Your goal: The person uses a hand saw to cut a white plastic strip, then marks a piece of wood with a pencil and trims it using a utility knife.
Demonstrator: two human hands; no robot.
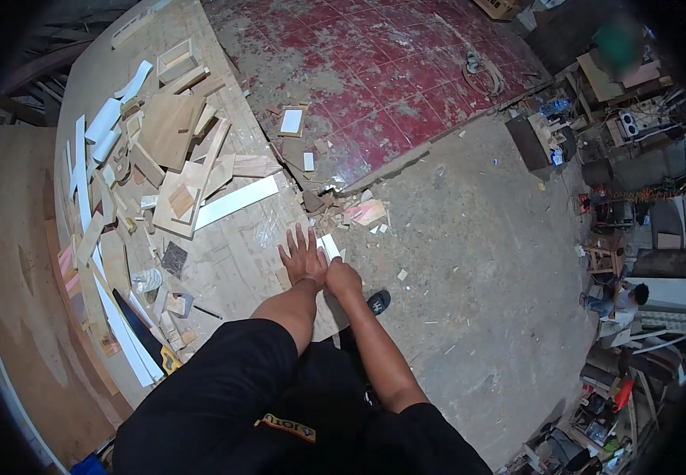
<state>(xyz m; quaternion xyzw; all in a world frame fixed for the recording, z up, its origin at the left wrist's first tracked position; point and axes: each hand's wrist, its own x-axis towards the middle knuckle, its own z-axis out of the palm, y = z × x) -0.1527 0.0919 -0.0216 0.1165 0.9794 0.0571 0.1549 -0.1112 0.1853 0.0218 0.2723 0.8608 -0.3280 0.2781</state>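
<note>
My left hand (305, 259) lies with its fingers spread near the right edge of the wooden worktop (236, 269). Close beside it, my right hand (343, 278) is closed in a fist at the worktop's edge. Whatever the right fingers hold, if anything, is hidden. A small white piece (328, 247) shows just beyond the two hands, partly covered by them. Farther up the worktop lies a long white board (236, 203). A handsaw (143, 331) with a yellow handle rests to the left, and a dark pencil-like stick (207, 312) lies nearer.
Wood offcuts (170, 131) are heaped on the worktop's left half, beside white strips (104, 120). Scraps (365, 212) lie on the concrete floor (485, 261). Red tiles (390, 79) stretch beyond. A person (624, 301) is at the far right, among clutter.
</note>
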